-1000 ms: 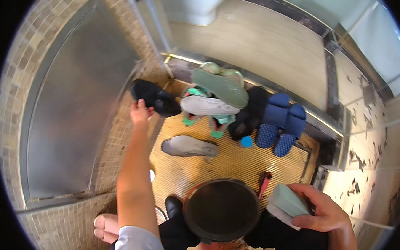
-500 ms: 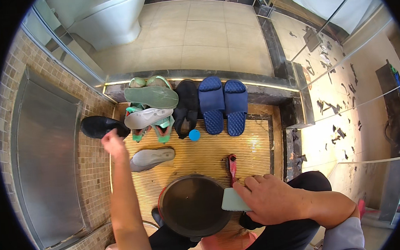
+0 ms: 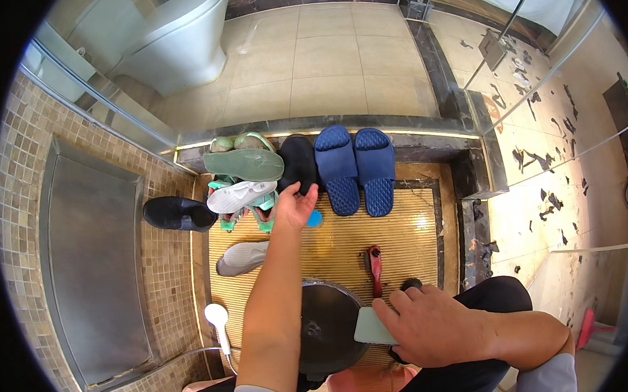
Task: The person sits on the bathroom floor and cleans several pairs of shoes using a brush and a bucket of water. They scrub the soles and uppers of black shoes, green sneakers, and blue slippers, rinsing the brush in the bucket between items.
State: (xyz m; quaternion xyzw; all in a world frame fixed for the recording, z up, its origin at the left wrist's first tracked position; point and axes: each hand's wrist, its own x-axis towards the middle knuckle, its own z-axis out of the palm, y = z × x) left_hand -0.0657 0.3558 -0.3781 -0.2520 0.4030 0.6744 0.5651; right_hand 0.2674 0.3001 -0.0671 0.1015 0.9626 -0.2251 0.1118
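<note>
One left hand [image 3: 294,206], fingers spread, reaches the black slipper [image 3: 298,161] just beyond its fingertips.

No packages, labels, signs or screens visible: just footwear, a basin and bare tiled shower floor.

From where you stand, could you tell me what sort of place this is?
Most likely a home bathroom, at the floor of a glass-walled shower stall. A white toilet stands beyond the glass, a white shower head lies on the mosaic-tiled floor, and blue slippers sit by the threshold.
</note>
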